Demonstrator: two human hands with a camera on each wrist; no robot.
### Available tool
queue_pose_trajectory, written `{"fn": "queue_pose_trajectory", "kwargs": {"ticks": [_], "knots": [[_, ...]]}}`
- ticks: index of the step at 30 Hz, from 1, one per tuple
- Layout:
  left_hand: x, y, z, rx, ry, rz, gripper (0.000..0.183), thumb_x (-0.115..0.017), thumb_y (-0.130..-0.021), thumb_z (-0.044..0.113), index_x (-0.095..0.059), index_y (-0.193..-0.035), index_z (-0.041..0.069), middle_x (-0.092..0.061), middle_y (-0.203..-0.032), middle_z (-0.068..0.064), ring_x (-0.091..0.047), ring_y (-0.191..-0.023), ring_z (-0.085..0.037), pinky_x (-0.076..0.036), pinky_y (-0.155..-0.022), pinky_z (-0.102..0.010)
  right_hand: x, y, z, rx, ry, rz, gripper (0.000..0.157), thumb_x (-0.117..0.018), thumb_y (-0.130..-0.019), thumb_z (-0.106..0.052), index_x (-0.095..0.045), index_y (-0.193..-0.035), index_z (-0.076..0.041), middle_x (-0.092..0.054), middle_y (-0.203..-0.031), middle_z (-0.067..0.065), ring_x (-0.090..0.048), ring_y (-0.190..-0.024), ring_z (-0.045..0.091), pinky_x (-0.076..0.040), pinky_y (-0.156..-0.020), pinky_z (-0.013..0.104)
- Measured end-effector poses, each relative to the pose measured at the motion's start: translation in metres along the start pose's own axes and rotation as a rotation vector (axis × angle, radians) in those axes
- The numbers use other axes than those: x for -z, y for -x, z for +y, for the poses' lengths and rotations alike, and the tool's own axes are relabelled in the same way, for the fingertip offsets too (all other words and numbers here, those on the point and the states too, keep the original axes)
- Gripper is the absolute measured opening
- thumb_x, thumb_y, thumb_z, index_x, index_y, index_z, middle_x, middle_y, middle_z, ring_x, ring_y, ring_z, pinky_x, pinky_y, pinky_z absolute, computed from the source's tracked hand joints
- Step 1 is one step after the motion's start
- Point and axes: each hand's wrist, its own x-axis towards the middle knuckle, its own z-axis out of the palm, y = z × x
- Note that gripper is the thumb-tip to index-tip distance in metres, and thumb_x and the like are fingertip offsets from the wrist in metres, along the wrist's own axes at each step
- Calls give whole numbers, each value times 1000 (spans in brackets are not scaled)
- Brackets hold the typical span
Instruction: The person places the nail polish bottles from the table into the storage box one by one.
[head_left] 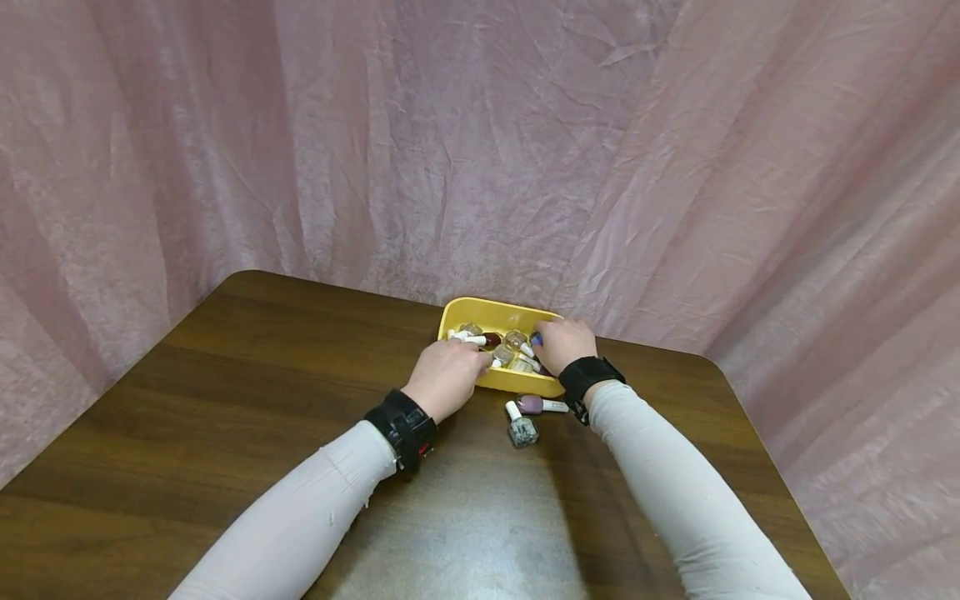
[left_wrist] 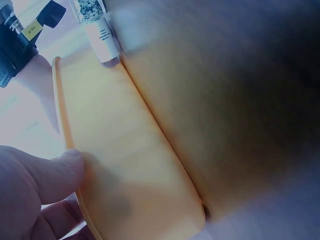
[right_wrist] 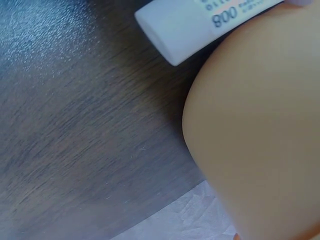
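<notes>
A yellow plastic tray holding several nail polish bottles stands near the table's far edge. My left hand grips its near-left rim; in the left wrist view the thumb presses the outer wall and the fingers lie behind the rim. My right hand reaches over the tray's right end, its fingertips beside a blue bottle; I cannot tell whether they hold it. Just in front of the tray lie a mauve polish bottle with a white cap and a clear one with dark glitter.
Inside the tray, a dark red bottle lies among clear and pale ones with white caps. The brown wooden table ends just behind the tray, where a pink velvet curtain hangs.
</notes>
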Motion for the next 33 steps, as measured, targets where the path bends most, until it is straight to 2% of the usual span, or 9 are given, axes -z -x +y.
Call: {"fn": "queue_pose_trajectory", "kwargs": {"ticks": [12, 18, 24, 33], "knots": [[-3, -1, -1, 6, -11, -1, 10, -78, -104, 19, -86, -109, 16, -81, -100, -3, -75, -92, -29, -61, -80, -46, 1, 1, 0, -3, -15, -10, 25, -77, -105, -25, -81, -125, -10, -81, -110, 10, -74, -102, 34, -55, -98, 56], [-3, 0, -2, -1, -11, 7, 9, -78, -103, 19, -85, -108, 15, -80, -99, -3, -75, -91, -30, -61, -81, -47, 4, 5, 1, 27, -21, -33, 33, -73, -108, -29, -77, -134, -9, -78, -123, 13, -72, -116, 36, -54, -104, 56], [-3, 0, -2, -7, -9, 9, 10, -78, -103, 18, -85, -109, 14, -80, -100, -4, -76, -92, -30, -61, -82, -47, 10, 12, 4, 46, -79, -42, 41, -71, -110, -30, -72, -144, -7, -72, -138, 18, -66, -129, 40, -51, -111, 55], [0, 1, 0, -2, 10, 8, 10, -79, -103, 17, -85, -109, 14, -80, -101, -4, -75, -93, -31, -61, -82, -49, 14, 25, 9, 94, -138, 9, 51, -73, -109, -32, -66, -151, -5, -65, -152, 18, -59, -143, 41, -46, -119, 55]]}}
